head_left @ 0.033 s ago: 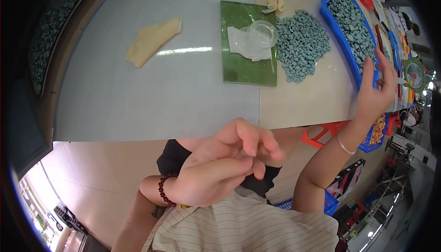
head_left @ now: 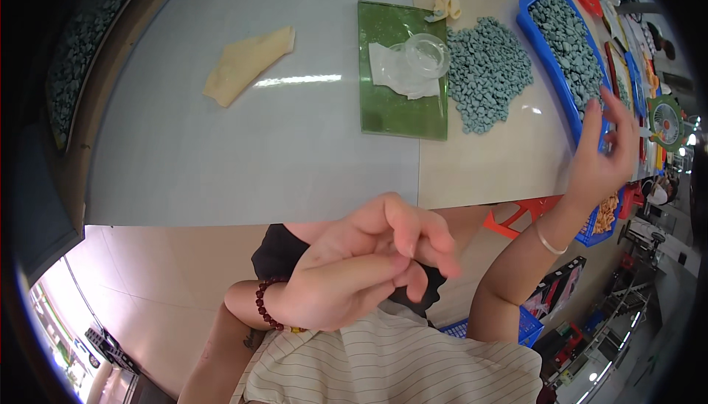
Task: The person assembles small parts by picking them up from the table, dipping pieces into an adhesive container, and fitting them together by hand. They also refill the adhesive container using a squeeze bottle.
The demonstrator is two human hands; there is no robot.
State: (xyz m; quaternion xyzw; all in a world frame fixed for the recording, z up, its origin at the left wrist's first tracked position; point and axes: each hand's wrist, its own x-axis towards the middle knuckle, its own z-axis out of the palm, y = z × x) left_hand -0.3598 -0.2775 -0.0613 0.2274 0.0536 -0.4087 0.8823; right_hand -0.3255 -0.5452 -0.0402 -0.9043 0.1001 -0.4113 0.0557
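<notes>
Left hand point(head_left: 369, 260) is raised palm-up in front of the torso, off the near edge of the grey-and-cream tabletop point(head_left: 295, 153). Fingers curled, thumb tip brought up close to them; can't tell if anything tiny is pinched there. Right hand point(head_left: 608, 157) is at the near end of a long blue plastic tray point(head_left: 553, 72), fingers spread apart with nothing seen between them; contact with the tray unclear.

Tray is filled with small blue-green stones point(head_left: 566, 35); its raised walls presumably keep them together. Loose blue-green pile point(head_left: 490, 72) lies on the tabletop between tray and green rectangular slab point(head_left: 398, 120), likely there for easy reach.

On the slab: crumpled white sheet point(head_left: 391, 76) with a clear round shallow container point(head_left: 428, 56) partly over it. Slab probably shields the surface. Crumpled cream scrap point(head_left: 445, 7) at the slab's far right corner; flat tan cloth point(head_left: 247, 65) well apart, to the left.

Writing: none legible on tray, slab or container.
</notes>
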